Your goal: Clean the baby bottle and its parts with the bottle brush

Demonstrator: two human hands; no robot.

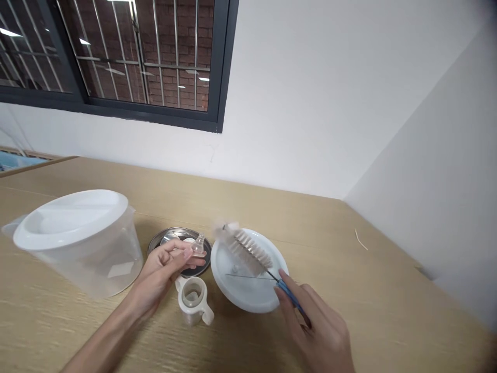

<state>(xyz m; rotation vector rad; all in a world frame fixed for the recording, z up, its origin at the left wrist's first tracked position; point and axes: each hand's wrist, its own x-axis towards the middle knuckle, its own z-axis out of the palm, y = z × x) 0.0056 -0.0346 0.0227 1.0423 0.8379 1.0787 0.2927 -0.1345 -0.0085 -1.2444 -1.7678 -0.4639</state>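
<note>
Between the fingers of my left hand [165,264] is a clear bottle nipple [199,245], its tip pointing up. My right hand [318,324] grips the blue handle of a bottle brush [248,252], whose pale bristles are tilted up to the left over a white bowl [221,287]. The brush head's end is blurred. A thin wire-like stick lies in the bowl, with something small and clear beside it. Below my left hand a baby bottle [192,298] with white side handles stands uncapped. Behind that hand sits a round metal tray [157,239] with small parts on it, partly hidden.
A large translucent pitcher [97,259] with a white lid stands at the left of the wooden table [310,223]. A thin pale strip [361,240] lies far right. A white wall and a barred window [143,52] rise behind the table.
</note>
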